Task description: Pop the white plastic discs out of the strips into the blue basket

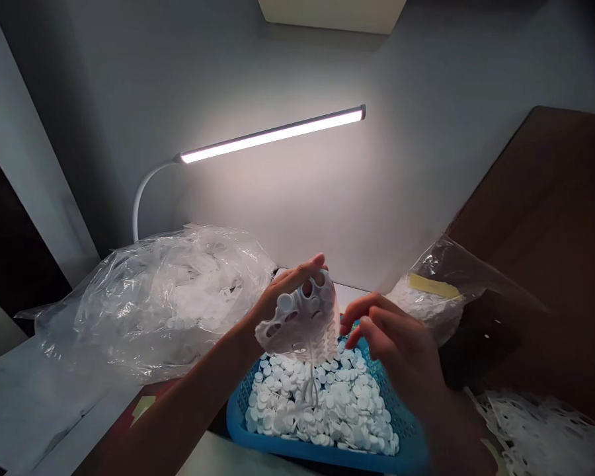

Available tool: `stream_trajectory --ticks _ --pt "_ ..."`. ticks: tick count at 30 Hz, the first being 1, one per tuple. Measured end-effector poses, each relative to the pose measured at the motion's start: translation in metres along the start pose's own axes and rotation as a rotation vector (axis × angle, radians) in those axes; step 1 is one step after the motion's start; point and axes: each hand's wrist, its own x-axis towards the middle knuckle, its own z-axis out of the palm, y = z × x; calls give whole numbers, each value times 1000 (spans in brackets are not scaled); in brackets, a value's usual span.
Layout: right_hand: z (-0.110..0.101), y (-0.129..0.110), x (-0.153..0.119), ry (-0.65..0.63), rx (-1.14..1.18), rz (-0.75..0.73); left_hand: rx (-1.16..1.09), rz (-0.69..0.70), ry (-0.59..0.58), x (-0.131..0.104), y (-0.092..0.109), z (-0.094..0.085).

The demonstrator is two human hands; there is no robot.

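My left hand (297,274) is closed on a white plastic frame (297,324) with rows of round holes, tilted above the basket. At least one white disc (286,303) sits at a hole of the frame. Thin white strands hang beneath it. My right hand (384,330) is just to the right of the frame, apart from it, fingers bent and spaced, with nothing visible in them. Below both hands stands a blue plastic basket (287,447), holding many small white discs (347,403).
A large clear plastic bag (153,297) of white pieces lies at left. Another clear bag (426,311) with a yellow label stands at right. White perforated frames (545,430) are piled at lower right. A lit lamp (272,137) hangs over the work, and a brown panel (550,218) rises at right.
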Motion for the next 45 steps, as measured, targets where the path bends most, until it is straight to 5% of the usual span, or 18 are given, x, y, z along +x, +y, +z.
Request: stream_trajectory --ticks 3,11,21,26,33,38,45 --pt "-1 7 5 115 -141 62 -4 -46 39 6 -3 0" --pt "2 3 11 130 -386 95 365 -14 72 11 -4 1" --pt "5 -17 9 -89 -306 242 524 -46 -212 3 -6 8" --pt "3 -17 9 -90 -251 288 524 -53 -198 2 -6 9" --pt "1 -5 4 -72 -59 194 197 -129 -206 0 -7 7" --pt "-4 1 -1 -71 133 119 -135 -49 -182 0 -10 12" --pt "-10 1 2 -178 90 34 -248 -9 -88 5 -9 5"
